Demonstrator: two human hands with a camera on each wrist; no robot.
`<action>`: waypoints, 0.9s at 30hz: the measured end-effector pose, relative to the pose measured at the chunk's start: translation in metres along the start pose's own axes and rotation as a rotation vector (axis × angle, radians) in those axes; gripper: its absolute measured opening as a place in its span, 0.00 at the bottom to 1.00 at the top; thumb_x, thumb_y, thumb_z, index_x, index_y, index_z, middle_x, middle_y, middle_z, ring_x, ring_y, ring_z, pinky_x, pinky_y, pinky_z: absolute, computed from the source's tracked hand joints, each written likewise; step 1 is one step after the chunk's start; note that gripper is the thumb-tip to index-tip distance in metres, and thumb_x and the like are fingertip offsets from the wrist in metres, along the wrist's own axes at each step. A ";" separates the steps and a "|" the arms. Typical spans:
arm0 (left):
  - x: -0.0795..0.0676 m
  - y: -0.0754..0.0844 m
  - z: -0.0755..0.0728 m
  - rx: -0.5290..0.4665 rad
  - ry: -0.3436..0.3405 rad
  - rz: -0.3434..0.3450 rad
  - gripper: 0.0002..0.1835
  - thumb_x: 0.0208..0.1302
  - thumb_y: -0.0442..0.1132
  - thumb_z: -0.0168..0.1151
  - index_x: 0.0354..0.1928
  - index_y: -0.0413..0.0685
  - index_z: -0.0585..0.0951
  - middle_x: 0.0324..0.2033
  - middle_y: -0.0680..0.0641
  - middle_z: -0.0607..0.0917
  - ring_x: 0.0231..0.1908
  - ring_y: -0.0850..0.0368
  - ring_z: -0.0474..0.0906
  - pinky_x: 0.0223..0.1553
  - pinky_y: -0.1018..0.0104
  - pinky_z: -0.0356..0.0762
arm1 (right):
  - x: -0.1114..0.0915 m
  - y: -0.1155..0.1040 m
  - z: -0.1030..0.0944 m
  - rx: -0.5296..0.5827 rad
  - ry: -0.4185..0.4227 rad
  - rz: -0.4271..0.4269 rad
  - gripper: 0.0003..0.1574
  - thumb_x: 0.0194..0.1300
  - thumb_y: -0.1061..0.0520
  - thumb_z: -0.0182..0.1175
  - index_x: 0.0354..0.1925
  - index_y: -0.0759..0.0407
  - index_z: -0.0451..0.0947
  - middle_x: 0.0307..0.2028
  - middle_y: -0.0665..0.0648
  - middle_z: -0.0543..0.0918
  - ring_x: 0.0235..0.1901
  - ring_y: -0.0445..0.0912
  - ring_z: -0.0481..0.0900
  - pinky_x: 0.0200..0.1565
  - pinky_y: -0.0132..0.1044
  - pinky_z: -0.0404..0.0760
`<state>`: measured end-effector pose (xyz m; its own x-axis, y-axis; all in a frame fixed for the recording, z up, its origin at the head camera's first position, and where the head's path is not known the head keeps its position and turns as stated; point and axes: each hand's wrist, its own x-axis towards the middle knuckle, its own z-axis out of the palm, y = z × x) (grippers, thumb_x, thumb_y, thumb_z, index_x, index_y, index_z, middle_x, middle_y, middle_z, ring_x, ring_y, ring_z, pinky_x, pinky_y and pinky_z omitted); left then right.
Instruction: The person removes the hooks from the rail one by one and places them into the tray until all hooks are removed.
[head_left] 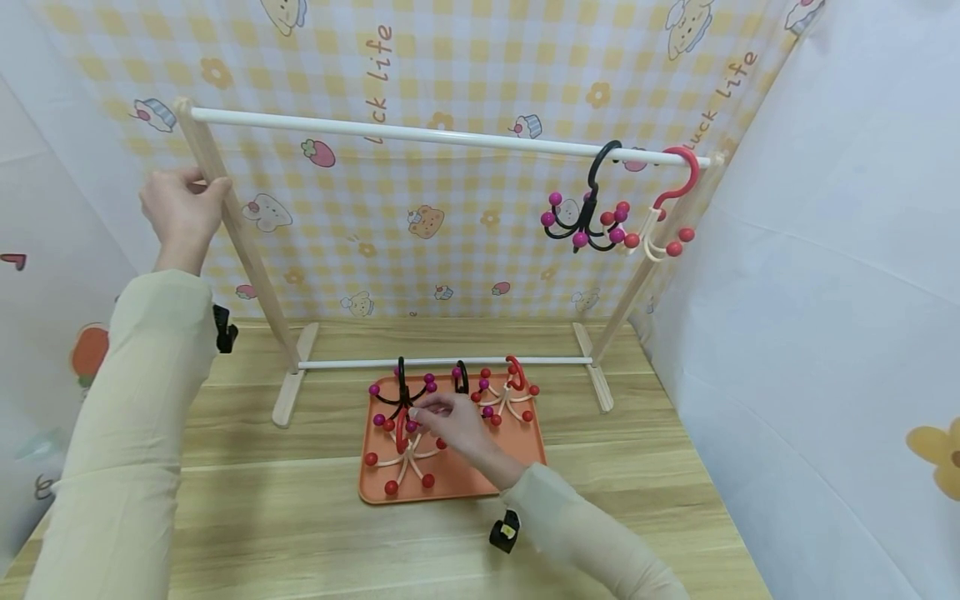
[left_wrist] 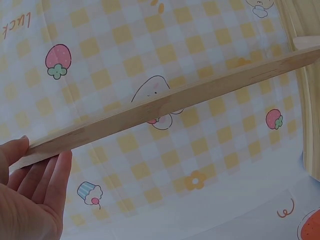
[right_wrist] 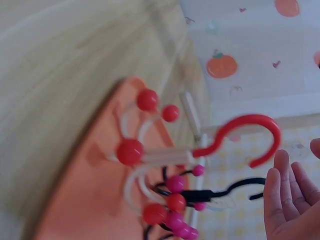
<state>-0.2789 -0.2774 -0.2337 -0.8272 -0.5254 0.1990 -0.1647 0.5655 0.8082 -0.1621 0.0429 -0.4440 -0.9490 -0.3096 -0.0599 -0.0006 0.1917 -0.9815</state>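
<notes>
My left hand [head_left: 183,208] grips the upper part of the rack's left wooden post [head_left: 251,250]; in the left wrist view the thumb lies on one side of the post and the fingers on the other. Over an orange tray [head_left: 427,500], my right hand [head_left: 461,429] is close to a small octopus-shaped hanger with a red hook [head_left: 408,454], cream arms and red balls. The right wrist view shows a gap between its fingers [right_wrist: 282,182] and that red hook [right_wrist: 250,120]. Behind stands a black hanger [right_wrist: 197,196] with magenta balls.
More hangers share the tray, including a red-hooked one [head_left: 507,396] at its right and a partly hidden black one [head_left: 462,379]. From the rack's white top bar [head_left: 390,132] hang a black hanger [head_left: 587,215] and a red-hooked cream hanger [head_left: 678,192], both near the right end.
</notes>
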 end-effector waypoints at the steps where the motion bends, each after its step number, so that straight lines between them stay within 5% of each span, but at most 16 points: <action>1: 0.000 0.000 0.000 0.000 0.001 0.000 0.25 0.60 0.50 0.51 0.56 0.46 0.71 0.48 0.49 0.77 0.60 0.55 0.53 0.50 0.66 0.64 | 0.001 -0.003 -0.003 -0.011 0.011 0.000 0.12 0.56 0.53 0.61 0.36 0.60 0.78 0.27 0.53 0.81 0.27 0.48 0.78 0.25 0.35 0.76; 8: 0.000 0.000 0.000 0.006 -0.002 -0.006 0.25 0.60 0.50 0.51 0.56 0.46 0.71 0.49 0.49 0.76 0.60 0.56 0.54 0.45 0.70 0.66 | 0.004 -0.033 -0.024 0.020 0.022 -0.038 0.12 0.58 0.57 0.59 0.38 0.63 0.77 0.31 0.57 0.81 0.28 0.47 0.79 0.30 0.36 0.77; 15: -0.001 0.001 -0.001 0.011 -0.008 -0.004 0.25 0.60 0.50 0.50 0.57 0.46 0.70 0.49 0.48 0.75 0.61 0.55 0.52 0.52 0.67 0.62 | -0.002 -0.071 -0.040 0.019 0.069 -0.031 0.14 0.60 0.58 0.56 0.41 0.68 0.76 0.31 0.57 0.80 0.28 0.43 0.78 0.33 0.36 0.77; 20: -0.002 0.001 -0.001 0.006 -0.009 0.000 0.25 0.60 0.50 0.50 0.56 0.46 0.71 0.48 0.49 0.76 0.61 0.55 0.51 0.54 0.64 0.60 | 0.011 -0.064 -0.057 0.002 0.120 -0.081 0.18 0.60 0.55 0.57 0.44 0.66 0.75 0.32 0.59 0.79 0.29 0.47 0.79 0.34 0.39 0.77; 22: -0.002 0.001 -0.001 0.006 -0.010 -0.001 0.25 0.60 0.50 0.51 0.56 0.46 0.71 0.48 0.49 0.76 0.61 0.55 0.51 0.53 0.64 0.61 | 0.040 -0.031 -0.070 0.026 0.129 -0.113 0.18 0.58 0.52 0.58 0.44 0.62 0.76 0.32 0.58 0.80 0.30 0.48 0.79 0.34 0.40 0.77; 27: -0.001 0.001 -0.001 0.004 -0.005 -0.003 0.24 0.60 0.50 0.51 0.56 0.47 0.71 0.48 0.49 0.76 0.61 0.56 0.52 0.51 0.66 0.63 | 0.068 -0.017 -0.094 0.060 0.153 -0.151 0.20 0.55 0.46 0.61 0.43 0.55 0.77 0.34 0.55 0.80 0.32 0.48 0.79 0.35 0.40 0.77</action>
<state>-0.2777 -0.2763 -0.2326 -0.8296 -0.5238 0.1934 -0.1696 0.5664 0.8065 -0.2561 0.1061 -0.4147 -0.9764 -0.1844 0.1124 -0.1317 0.0965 -0.9866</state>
